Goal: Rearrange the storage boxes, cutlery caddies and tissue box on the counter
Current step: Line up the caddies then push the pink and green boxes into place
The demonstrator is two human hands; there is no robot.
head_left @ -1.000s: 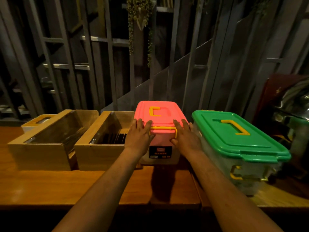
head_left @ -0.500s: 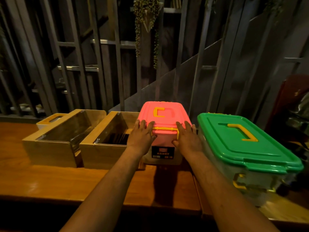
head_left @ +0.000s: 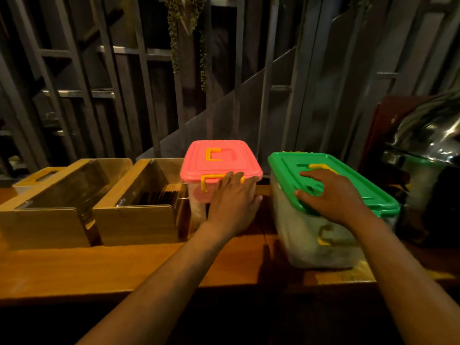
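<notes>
left hand (head_left: 232, 202) flat on pink-lid box (head_left: 221, 160) front | right hand (head_left: 331, 192) palm on green-lid box (head_left: 361, 185), neither clenched | rigid slick plastic, likely light; grip yellow latches

On the tabletop (head_left: 124, 267), the left hand (head_left: 232, 205) lies flat against the front of the pink box (head_left: 219, 163), the right hand (head_left: 331, 192) rests on the green box's (head_left: 311, 232) lid, beside two wooden caddies (head_left: 139, 217).

Arms: I see both forearms bare, no sleeves in frame | Left hand (head_left: 232, 204): bare, no glove, no ring or watch that I can spot | Right hand (head_left: 333, 195): bare too, though motion blur may hide small details
</notes>
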